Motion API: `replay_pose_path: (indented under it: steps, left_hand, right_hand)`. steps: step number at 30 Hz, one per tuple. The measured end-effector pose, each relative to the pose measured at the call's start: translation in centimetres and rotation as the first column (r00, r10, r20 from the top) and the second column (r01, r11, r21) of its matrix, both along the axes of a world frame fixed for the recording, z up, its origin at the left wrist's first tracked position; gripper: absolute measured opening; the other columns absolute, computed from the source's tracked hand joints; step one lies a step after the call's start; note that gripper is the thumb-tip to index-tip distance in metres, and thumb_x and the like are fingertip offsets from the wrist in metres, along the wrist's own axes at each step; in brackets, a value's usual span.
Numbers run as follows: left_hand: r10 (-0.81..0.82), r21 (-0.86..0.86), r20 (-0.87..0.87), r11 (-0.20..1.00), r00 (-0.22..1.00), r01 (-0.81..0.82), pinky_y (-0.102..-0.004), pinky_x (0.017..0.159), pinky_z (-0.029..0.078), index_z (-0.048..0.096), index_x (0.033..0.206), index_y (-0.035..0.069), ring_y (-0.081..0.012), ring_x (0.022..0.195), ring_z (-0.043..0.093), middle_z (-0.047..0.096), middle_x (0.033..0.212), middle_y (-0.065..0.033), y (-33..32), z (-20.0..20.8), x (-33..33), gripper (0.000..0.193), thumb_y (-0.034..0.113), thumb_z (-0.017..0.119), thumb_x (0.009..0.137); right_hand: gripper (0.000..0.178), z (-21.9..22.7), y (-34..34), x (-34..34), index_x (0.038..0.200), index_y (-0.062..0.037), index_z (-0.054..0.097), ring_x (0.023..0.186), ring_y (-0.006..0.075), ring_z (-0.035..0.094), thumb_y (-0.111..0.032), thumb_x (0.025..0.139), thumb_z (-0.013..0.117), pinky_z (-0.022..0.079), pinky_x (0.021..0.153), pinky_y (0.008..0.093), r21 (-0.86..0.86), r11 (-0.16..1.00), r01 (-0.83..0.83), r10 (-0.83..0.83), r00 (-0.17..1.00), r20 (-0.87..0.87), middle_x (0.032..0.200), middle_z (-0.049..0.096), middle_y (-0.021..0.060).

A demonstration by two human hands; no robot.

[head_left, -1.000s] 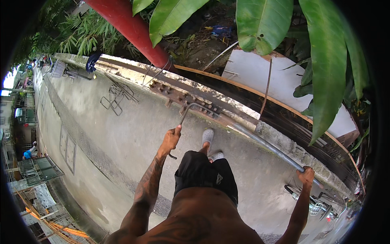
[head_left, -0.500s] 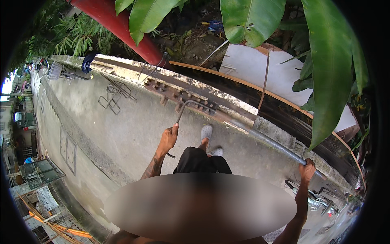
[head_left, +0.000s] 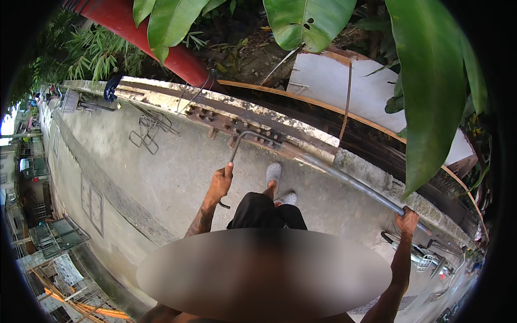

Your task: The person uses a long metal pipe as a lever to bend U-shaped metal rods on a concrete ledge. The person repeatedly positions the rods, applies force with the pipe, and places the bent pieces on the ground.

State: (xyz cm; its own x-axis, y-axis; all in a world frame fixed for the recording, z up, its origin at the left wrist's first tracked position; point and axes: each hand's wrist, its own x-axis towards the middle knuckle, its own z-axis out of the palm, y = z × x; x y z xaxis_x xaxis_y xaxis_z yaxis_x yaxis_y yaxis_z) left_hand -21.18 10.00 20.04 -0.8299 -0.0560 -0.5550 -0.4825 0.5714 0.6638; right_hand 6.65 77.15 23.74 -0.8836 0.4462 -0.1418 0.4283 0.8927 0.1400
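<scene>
My left hand (head_left: pixel 219 183) is closed around a bent metal rod (head_left: pixel 235 148), whose short hooked end sticks out below the fist. Beyond the hand the rod rises, turns sharply at the pegs and runs right to a long grey metal pipe (head_left: pixel 350 181). Whether the rod goes inside the pipe is too small to tell. Far to the right, my right hand (head_left: pixel 407 220) grips the pipe near its outer end. Several short pegs stand on a rusty metal plate (head_left: pixel 219 125) along the low wall, and the rod's bend lies against them.
A low, worn wall (head_left: pixel 344 157) crosses in front of me. A red post (head_left: pixel 177 62) slants behind it, and large green leaves (head_left: pixel 425 97) hang close on the right. Bent rod frames (head_left: pixel 144 134) lie on the concrete at left. A bicycle (head_left: pixel 423 259) is at lower right.
The whole view has shifted slightly. Both hands keep their grips, and the rod and pipe look nearly the same.
</scene>
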Motion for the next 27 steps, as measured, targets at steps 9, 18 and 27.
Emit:
replay_pose_path:
  steps: [9,18,27]
  left_hand:
    - [-0.061,0.075,-0.187,0.994,0.980,0.076,-0.0399,0.054,0.040,0.051,0.067,-0.003,-0.0164,0.056,0.040,0.045,0.057,-0.0074,-0.8,-1.3,0.9,0.065,0.049,0.045,0.106]
    - [-0.022,0.012,0.000,1.000,1.000,0.022,-0.0386,0.047,0.038,0.049,0.065,-0.001,-0.0145,0.051,0.040,0.044,0.055,-0.0052,-0.1,-0.2,0.6,0.067,0.051,0.042,0.106]
    - [-0.007,-0.007,-0.027,1.000,1.000,0.007,-0.0412,0.054,0.042,0.054,0.068,-0.004,-0.0177,0.055,0.045,0.047,0.056,-0.0092,-0.1,0.3,0.6,0.065,0.049,0.047,0.105]
  right_hand:
    - [0.027,-2.2,-0.3,0.2,0.077,-0.0072,0.065,0.072,0.0396,0.066,-0.032,0.071,0.075,0.051,0.068,0.0491,0.003,1.000,-0.030,0.030,0.985,-0.170,0.076,0.067,0.0175]
    - [0.028,-1.5,0.2,-3.5,0.079,-0.0065,0.068,0.077,0.0400,0.067,-0.031,0.070,0.077,0.053,0.073,0.0480,0.023,0.999,-0.028,0.031,0.993,-0.115,0.079,0.069,0.0182]
    - [0.023,-0.9,-2.1,-1.6,0.083,-0.0057,0.069,0.078,0.0428,0.068,-0.027,0.074,0.073,0.054,0.073,0.0500,-0.011,1.000,0.027,-0.028,0.994,-0.107,0.080,0.070,0.0220]
